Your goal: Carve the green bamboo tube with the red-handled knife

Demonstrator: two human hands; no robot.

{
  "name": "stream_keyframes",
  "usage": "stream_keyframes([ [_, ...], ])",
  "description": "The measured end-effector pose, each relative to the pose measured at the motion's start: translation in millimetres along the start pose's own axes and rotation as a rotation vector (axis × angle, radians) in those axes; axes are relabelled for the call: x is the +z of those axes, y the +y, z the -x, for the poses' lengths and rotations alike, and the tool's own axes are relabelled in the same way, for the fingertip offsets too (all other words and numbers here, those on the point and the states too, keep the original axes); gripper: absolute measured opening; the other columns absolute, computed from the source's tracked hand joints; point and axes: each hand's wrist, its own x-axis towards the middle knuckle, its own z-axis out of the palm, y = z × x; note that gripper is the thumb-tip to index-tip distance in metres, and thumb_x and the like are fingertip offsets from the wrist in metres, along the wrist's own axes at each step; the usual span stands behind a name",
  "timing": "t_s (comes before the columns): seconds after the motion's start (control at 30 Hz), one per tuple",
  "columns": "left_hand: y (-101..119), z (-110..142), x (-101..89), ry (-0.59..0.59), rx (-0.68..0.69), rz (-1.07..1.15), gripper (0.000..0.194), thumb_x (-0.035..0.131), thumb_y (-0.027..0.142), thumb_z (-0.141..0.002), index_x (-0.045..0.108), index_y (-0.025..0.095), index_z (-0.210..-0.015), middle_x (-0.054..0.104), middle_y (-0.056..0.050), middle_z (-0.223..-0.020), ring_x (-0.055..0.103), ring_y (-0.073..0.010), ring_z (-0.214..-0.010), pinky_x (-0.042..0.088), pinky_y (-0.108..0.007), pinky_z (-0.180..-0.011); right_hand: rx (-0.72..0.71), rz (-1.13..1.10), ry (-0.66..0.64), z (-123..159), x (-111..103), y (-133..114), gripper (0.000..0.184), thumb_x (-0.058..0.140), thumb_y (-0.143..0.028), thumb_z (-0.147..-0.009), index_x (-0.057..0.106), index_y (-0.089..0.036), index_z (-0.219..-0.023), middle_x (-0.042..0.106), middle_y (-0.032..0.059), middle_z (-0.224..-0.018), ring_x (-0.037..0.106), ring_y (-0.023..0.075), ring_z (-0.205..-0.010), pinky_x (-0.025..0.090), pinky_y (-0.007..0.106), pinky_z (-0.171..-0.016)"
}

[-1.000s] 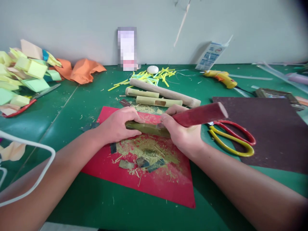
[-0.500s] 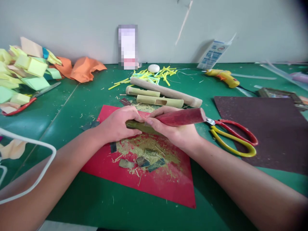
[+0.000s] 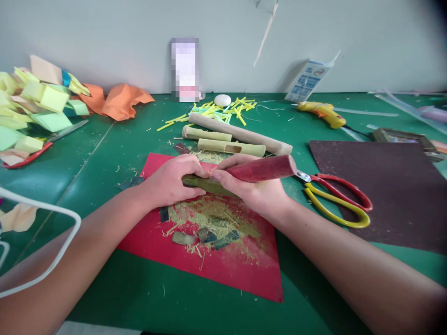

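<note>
Starting far left, a heap of folded papers [image 3: 38,102] sat beside one pair of red-handled scissors [image 3: 35,157], with a white wire loop [image 3: 35,202] nearer and one crumpled orange sheet [image 3: 122,100] to the right. Then came the left hand [image 3: 171,181], clasping the left end of a green bamboo piece [image 3: 195,181] between thumb and fingers, just above the red sheet [image 3: 244,274]. At least four dark scraps [image 3: 183,238] lay there among pale shavings. Farther back, one phone-like panel [image 3: 185,70] leaned on the wall, its face pixelated beyond reading, with one white oval object [image 3: 222,100] among yellow and green strips [image 3: 171,124].

In the middle, three pale pieces lay side by side: two cut bamboo tubes [image 3: 251,149] and one long stick [image 3: 240,134]. And here was the change: the right hand [image 3: 258,190], clenched around a red wooden handle [image 3: 261,169], had slid left since a second earlier, right up close to the left hand; the tool's working end could not be made out.

Over right, one blue-and-white packet [image 3: 307,81] carried print too small to read, then one yellow glue gun [image 3: 324,115], one pair of red-and-yellow-handled scissors [image 3: 303,175] and one dark brown sheet [image 3: 391,190].
</note>
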Motion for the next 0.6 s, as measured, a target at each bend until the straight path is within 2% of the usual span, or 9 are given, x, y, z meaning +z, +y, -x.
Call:
stream_keyframes([
  [0.4, -0.2, 0.6, -0.2, -0.009, -0.004, 0.019, 0.023, 0.074, 0.021, -0.078, 0.068, 0.016, -0.100, 0.063, -0.003, -0.097, 0.060, -0.0172, -0.093, 0.048, -0.031, -0.084, -0.009, -0.014, 0.003, 0.1, 0.7, 1.9, 0.019, 0.076, -0.035, -0.076, 0.070, -0.017, -0.076, 0.071, 0.0017, -0.074, 0.064, 0.0134, -0.065, 0.051, 0.025, -0.057],
  [0.6, -0.8, 0.8, -0.4, -0.017, -0.019, 0.014, 0.024, 0.075, 0.021, -0.078, 0.069, 0.016, -0.101, 0.063, -0.004, -0.096, 0.060, -0.0172, -0.093, 0.048, -0.031, -0.083, -0.020, -0.047, -0.006, 1.4, 0.0, 2.4, 0.020, 0.077, -0.036, -0.077, 0.071, -0.017, -0.079, 0.073, 0.0017, -0.078, 0.066, 0.0134, -0.069, 0.053, 0.024, -0.061],
])
